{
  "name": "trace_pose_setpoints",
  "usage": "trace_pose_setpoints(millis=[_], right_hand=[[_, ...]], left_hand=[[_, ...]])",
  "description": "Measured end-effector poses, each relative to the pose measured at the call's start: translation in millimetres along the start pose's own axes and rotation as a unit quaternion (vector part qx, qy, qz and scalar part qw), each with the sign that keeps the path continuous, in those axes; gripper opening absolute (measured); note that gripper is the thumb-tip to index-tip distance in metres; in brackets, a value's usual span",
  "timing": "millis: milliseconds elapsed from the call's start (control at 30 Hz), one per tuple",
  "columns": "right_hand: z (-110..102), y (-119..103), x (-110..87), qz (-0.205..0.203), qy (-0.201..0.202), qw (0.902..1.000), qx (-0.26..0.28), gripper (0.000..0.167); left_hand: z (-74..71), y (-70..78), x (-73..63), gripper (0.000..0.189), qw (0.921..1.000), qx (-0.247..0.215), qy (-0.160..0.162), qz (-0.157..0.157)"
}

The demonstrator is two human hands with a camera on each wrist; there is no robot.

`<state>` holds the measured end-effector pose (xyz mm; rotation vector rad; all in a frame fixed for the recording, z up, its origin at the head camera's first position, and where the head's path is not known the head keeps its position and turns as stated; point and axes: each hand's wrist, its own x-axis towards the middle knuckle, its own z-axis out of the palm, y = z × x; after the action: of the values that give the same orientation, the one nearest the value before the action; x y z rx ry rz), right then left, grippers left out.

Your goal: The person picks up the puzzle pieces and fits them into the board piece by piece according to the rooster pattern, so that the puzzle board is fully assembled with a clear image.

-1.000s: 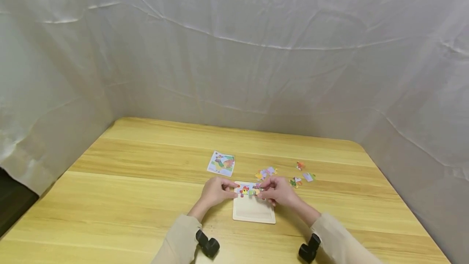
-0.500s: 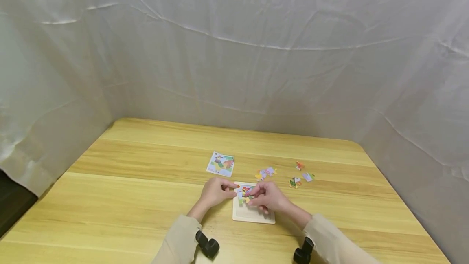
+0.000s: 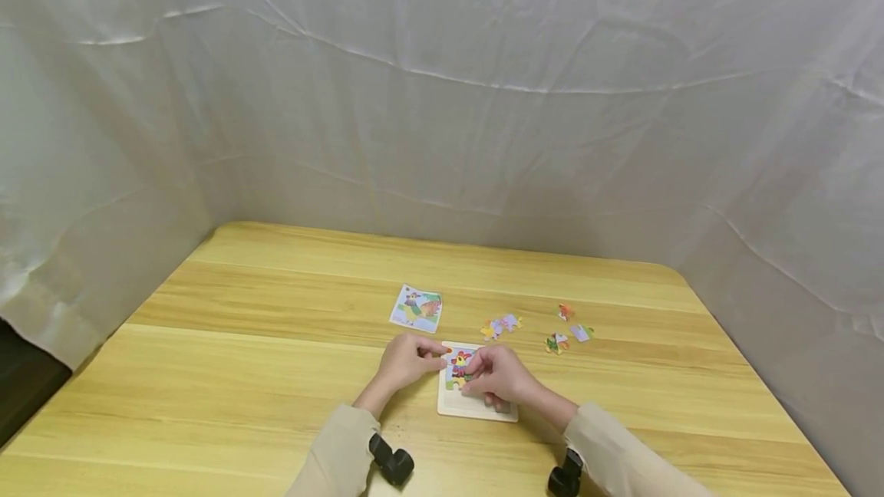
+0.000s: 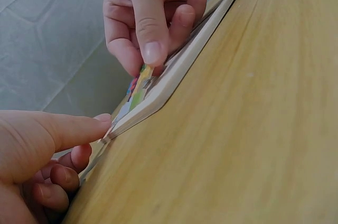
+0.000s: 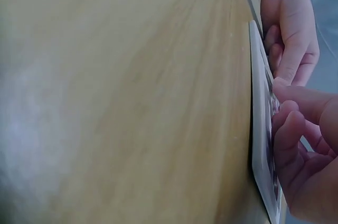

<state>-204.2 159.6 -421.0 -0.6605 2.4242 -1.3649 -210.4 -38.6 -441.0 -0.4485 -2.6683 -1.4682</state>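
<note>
Left wrist view best shows the puzzle piece [image 4: 145, 71], pinched between the thumb and index finger of the right hand [image 4: 152, 19], low in a pale tray [image 3: 476, 413] beside some joined pieces [image 3: 459, 360]; whether it sits flush I cannot tell. The left hand [image 3: 406, 360] holds the tray's left rim near its far corner with thumb and index finger, leaving the near rim uncovered. From the right wrist, the tray [image 5: 257, 123] appears almost edge-on and the pinched piece is hidden behind the fingers. Only the head view shows what lies beyond: a picture card [image 3: 417, 307] just past the tray's far left corner, a cluster of pieces [image 3: 502, 326] near its far right corner, and more loose pieces [image 3: 582, 333] farther right. Wide wood stretches leftward across the desk [image 3: 228, 374], whose far edge meets a grey curtain [image 3: 442, 136].
</note>
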Motion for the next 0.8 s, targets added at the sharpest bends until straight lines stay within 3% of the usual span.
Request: trace_pose_setpoints(millis=[233,800], right_hand=[[0.2,-1.8,-0.2,-0.003,0.008,0.9993,-0.038,0.019],[-0.3,-8.6,0.2,-0.016,0.002,0.9987,-0.048,0.021]], left_hand=[[-0.2,-0.1,-0.2,0.016,1.0,-0.007,-0.002,-0.005],[0.3,-0.8,0.0,0.016,1.0,-0.007,-0.001,-0.002]])
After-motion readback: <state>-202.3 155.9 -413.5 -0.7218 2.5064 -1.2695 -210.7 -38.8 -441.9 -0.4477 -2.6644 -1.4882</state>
